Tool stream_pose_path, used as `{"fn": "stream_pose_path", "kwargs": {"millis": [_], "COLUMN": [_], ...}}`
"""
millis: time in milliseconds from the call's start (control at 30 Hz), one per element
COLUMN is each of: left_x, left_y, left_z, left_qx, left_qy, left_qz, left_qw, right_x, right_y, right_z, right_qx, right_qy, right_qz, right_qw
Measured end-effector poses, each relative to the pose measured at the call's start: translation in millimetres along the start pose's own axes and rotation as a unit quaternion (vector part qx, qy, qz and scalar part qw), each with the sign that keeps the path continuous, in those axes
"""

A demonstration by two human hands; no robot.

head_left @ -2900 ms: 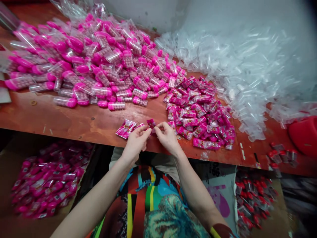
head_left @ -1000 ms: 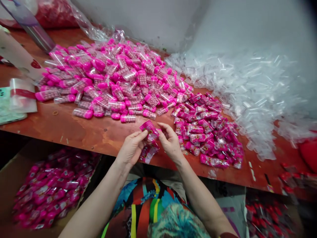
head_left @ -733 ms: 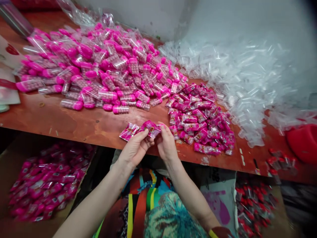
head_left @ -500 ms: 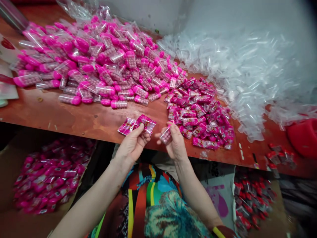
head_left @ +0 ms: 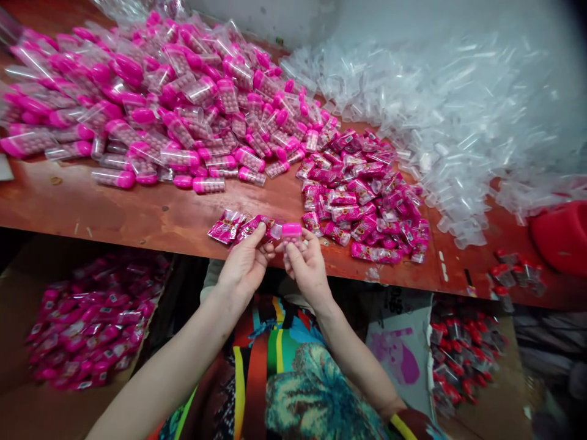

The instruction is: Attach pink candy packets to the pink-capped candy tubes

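My left hand (head_left: 246, 260) pinches a pink printed wrapper (head_left: 251, 227) at the front of the table, its clear end turned toward my other hand. In my right hand (head_left: 308, 260) is a small clear candy tube with a pink cap (head_left: 291, 230), held sideways level with the wrapper's end. The fingers of both hands nearly meet, and whether the tube's tip is inside the wrapper I cannot tell. Another flat pink wrapper (head_left: 226, 226) lies just left of the held one. Right of my hands is a heap of wrapped pink packets (head_left: 353, 211).
Pink-capped candy tubes (head_left: 183, 116) form a large pile at the back left. Clear empty tubes (head_left: 435, 122) are heaped at the back right, near a red container (head_left: 562, 237). Below the table edge are a box of pink packets (head_left: 96, 318) and one of red-capped pieces (head_left: 463, 354).
My right hand has moved left and turned the tube level, bringing it to the wrapper. The left hand still pinches the wrapper, now turned with its end toward the tube. The view has shifted slightly.
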State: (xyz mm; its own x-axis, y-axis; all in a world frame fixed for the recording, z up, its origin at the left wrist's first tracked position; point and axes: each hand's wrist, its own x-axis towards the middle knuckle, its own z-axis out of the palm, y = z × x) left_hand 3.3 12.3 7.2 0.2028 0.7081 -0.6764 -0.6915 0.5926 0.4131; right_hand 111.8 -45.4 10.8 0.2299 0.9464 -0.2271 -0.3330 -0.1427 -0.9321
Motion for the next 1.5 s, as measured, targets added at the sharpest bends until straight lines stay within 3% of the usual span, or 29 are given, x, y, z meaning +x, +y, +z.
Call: {"fn": "stream_pose_path", "kwargs": {"millis": [233,467,633,800,900,1000,1067,1167,1267,1333,1500], "left_x": [-2.3,-5.9,-7.4,-10.3,-10.6,-10.0,-9.3,-7.4,-5.0,-4.5,-9.3], "left_y": [-1.3,-3.9,0.0,-0.1,-4.2,-7.1,-6.3,-0.2,8.1,11.5,8.6], "left_z": [-0.5,-2.2,-5.0,-3.3,-3.5,-5.5,-7.7,-12.1,-15.8,-16.2,-10.0], "left_qx": [-0.001,0.080,0.140,0.175,0.171,0.161,0.164,0.183,0.202,0.211,0.214], "left_qy": [0.004,-0.086,-0.116,-0.139,-0.149,-0.154,-0.168,-0.202,-0.210,-0.201,-0.178], "left_qz": [-0.002,0.016,0.025,-0.010,-0.035,-0.052,-0.061,-0.087,-0.087,-0.066,-0.040], "left_qw": [1.000,0.993,0.983,0.975,0.973,0.974,0.970,0.958,0.953,0.954,0.959], "right_x": [-3.6,-7.2,-6.8,-7.2,-7.7,-8.9,-9.4,-8.8,-8.1,-8.3,-9.2], "right_y": [12.7,10.8,7.9,13.7,19.8,21.6,19.5,15.0,13.8,16.2,24.7], "right_z": [-6.5,-8.0,-11.7,-13.5,-13.6,-14.0,-14.0,-14.8,-18.0,-20.1,-13.8], "right_qx": [-0.019,0.006,-0.019,0.014,-0.056,-0.190,-0.223,-0.118,0.006,0.009,-0.019], "right_qy": [0.011,-0.016,-0.044,-0.105,-0.080,-0.050,-0.033,-0.066,-0.140,-0.152,-0.099], "right_qz": [0.008,0.048,0.032,0.086,0.022,-0.059,-0.073,0.001,0.091,0.080,0.013], "right_qw": [1.000,0.999,0.998,0.991,0.995,0.979,0.971,0.991,0.986,0.985,0.995]}}
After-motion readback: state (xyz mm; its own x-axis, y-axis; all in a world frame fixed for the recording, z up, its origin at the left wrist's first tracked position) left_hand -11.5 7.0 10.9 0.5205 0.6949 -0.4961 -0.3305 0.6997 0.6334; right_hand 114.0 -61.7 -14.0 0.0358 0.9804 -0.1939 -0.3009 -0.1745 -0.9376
